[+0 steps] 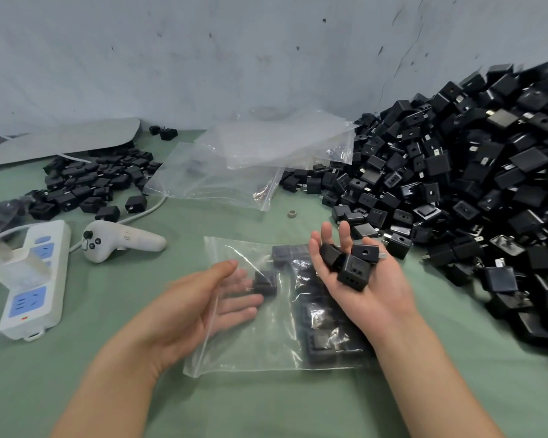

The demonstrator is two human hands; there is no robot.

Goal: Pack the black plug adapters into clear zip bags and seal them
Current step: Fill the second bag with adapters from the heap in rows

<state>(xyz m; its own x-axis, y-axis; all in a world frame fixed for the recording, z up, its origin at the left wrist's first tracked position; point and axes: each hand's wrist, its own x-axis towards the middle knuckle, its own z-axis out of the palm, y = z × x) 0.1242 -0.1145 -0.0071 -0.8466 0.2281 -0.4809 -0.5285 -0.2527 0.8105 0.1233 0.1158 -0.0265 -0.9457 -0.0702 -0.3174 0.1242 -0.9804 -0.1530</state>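
Observation:
A clear zip bag (266, 349) lies flat on the green cloth in front of me, with several black plug adapters (323, 339) inside along its right side. My left hand (196, 305) has its straight fingers slid into the bag's mouth on the left, the thumb lying outside on top of the film. My right hand (358, 279) hovers palm up over the bag's upper right part. Three black adapters (350, 263) rest on its palm and fingers, which are only loosely bent. A huge heap of loose adapters (456, 184) fills the right side.
Spare clear bags (250, 159) lie behind the work spot. A smaller pile of adapters (92, 181) sits at the back left, under a grey sheet (60, 140). A white power strip (32, 279), a white handheld controller (121, 241) and a small metal ring (292, 213) lie on the cloth.

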